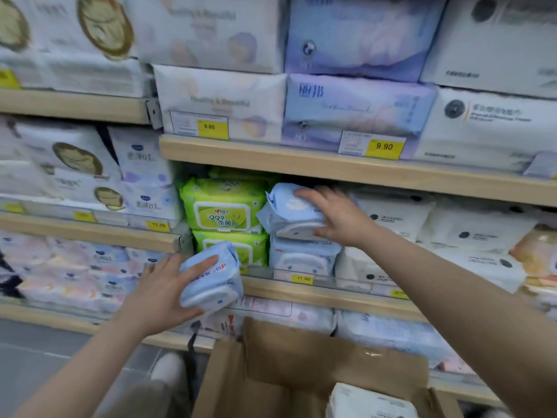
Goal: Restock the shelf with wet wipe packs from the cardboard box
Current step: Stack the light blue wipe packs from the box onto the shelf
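Right hand (334, 218) presses a blue wet wipe pack (289, 214) onto the shelf stack, long axis sideways; left hand (164, 292) grips a second blue pack (211, 280) lower-left, above the cardboard box (271, 372).

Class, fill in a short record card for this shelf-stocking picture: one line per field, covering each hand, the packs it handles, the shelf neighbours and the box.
left hand: left hand grips a blue wipe pack in front of the shelf edge
right hand: right hand sets a second blue pack on the shelf
beneath it: another blue pack on the shelf
beside it: green packs, stacked
box: cardboard box, open, a white pack inside
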{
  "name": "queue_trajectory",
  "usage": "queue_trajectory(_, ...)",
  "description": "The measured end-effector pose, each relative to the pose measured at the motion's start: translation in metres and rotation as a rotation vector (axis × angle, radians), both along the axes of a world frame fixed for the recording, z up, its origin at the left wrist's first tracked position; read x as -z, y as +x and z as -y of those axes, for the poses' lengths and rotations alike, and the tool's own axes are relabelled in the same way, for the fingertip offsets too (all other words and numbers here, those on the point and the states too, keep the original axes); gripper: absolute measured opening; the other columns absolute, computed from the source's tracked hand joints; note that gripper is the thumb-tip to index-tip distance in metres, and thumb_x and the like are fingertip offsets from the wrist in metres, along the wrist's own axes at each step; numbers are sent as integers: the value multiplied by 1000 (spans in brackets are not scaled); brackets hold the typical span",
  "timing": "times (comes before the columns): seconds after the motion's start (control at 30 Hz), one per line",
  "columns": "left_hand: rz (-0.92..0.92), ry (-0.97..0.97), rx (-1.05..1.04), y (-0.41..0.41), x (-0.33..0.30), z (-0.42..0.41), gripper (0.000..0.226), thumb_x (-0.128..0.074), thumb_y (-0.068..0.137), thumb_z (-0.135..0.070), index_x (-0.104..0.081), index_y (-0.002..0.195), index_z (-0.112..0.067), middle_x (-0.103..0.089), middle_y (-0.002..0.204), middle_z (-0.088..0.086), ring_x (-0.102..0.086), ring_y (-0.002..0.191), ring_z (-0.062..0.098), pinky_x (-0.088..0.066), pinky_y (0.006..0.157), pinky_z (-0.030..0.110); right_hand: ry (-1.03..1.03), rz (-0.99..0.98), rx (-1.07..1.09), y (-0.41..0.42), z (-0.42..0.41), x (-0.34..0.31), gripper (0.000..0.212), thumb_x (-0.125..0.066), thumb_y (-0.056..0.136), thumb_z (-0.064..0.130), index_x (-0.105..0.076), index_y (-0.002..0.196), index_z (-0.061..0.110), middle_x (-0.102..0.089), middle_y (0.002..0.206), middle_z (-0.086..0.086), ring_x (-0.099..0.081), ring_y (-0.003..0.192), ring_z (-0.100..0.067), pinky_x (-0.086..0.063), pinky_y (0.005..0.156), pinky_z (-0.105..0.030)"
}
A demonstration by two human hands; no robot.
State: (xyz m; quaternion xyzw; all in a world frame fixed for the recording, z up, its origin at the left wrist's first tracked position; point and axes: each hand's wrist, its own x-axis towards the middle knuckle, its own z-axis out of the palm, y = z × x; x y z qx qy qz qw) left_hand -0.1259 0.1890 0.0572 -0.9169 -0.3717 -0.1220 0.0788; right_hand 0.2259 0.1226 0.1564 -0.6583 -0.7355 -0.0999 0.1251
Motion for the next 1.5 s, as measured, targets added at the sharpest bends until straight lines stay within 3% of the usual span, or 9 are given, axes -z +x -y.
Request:
queue_trajectory(0.17,-6,-26,-28,1,19,-8,87,-48,58,-69,-30,140,-45,-53,106,7,-55,88,30,-47,64,43,-17,67,-20,30,-27,0,86,-71,71,10,-30,143,30,-37,145,-9,-36,128,-33,-31,104,-45)
queue_trajectory(0.53,19,-146,-29,3,30,-13,88,-47,59,-71,-21,141,-51,-49,100,4,-53,84,29,-45,65,42,-173,132,183,27,-75,18,81,-58,86,18,-8,148,31,-9,156,-7,-11,141,-30,-12,114,-43)
queue_trajectory(0.73,1,-103,-18,9,21,-9,90,-50,58,-70,-24,141,-48,-46,95,-1,-52,80,24,-43,61,36,-249,63,343,13,-82,19,82,-55,87,44,-3,148,32,-3,157,-4,-1,143,-30,-1,113,-54)
queue_trajectory(0.93,27,-137,39,27,7,1,91,-52,57,-69,-23,141,-47,-48,107,-2,-49,97,23,-42,68,37,59,-114,60,-1,-45,25,91,-69,75,45,-20,147,21,-22,152,-12,-17,140,-30,-12,114,-42)
queue_trajectory(1.07,119,-220,111,59,-3,14,101,-55,53,-67,-14,141,-38,-44,124,-5,-41,116,21,-40,91,40,-189,-343,-188,-35,21,33,99,-80,65,48,-27,145,25,-23,153,-2,-19,140,-17,-14,112,-24)
queue_trajectory(1.13,137,-247,151,81,-11,27,104,-57,51,-67,-19,140,-30,-42,132,-4,-38,123,20,-37,97,38,-318,-278,-181,-47,43,39,107,-83,60,49,-23,146,27,-21,154,2,-18,139,-13,-16,109,-20)
queue_trajectory(1.23,187,-275,217,110,-23,47,102,-60,51,-65,-24,137,-24,-44,128,-3,-41,119,20,-36,93,34,-309,-133,-120,-51,56,46,113,-83,55,50,-21,146,25,-33,144,0,-32,127,-22,-32,106,-35)
queue_trajectory(1.4,185,-211,286,134,-36,60,96,-69,58,-65,-30,137,-26,-46,128,-5,-43,118,17,-33,94,29,-190,-111,-14,-37,79,43,91,-80,56,48,-39,133,22,-46,119,2,-45,104,-23,-41,88,-35)
queue_trajectory(1.5,474,-240,313,131,-61,36,84,-39,73,-78,-39,136,-23,-49,131,-3,-42,121,15,-33,98,31,-124,-182,68,-19,86,32,91,-80,55,49,-40,132,22,-47,121,3,-45,106,-22,-41,86,-34)
